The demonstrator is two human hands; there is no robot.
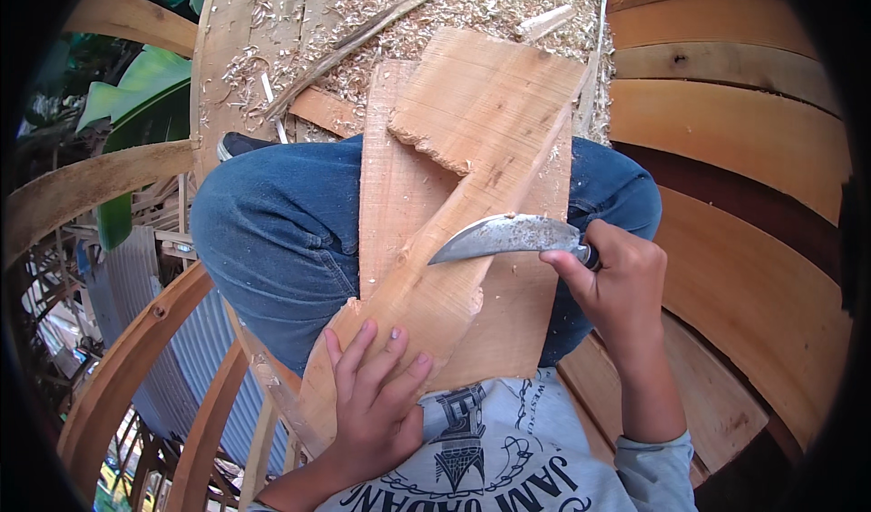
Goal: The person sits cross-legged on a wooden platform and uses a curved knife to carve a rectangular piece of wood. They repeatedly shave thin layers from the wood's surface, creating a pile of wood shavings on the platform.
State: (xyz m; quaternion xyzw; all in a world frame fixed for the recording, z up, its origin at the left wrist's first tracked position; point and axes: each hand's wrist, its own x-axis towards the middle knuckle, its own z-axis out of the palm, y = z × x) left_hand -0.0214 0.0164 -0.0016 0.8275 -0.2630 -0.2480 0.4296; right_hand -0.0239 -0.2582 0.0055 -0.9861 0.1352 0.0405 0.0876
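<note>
My right hand (pixel 621 276) is wrapped round the dark handle of a curved knife (pixel 508 236) with a broad, worn metal blade. The blade lies across the narrow middle of a carved wooden piece (pixel 454 231), its tip pointing left. That piece is wide at both ends, with rough notched edges beside the narrow part. My left hand (pixel 376 390) rests flat on its near end, fingers spread. Beneath it, a flat wooden board (pixel 517 321) lies across my lap between my knees in blue jeans (pixel 281 231).
Wood shavings (pixel 336 22) cover the planks ahead, with a long stick (pixel 363 36) lying across them. Curved planks (pixel 726 131) rise on the right. Curved wooden ribs (pixel 136 349) stand at left, with corrugated sheet (pixel 209 358) and a large green leaf (pixel 150 99) beyond.
</note>
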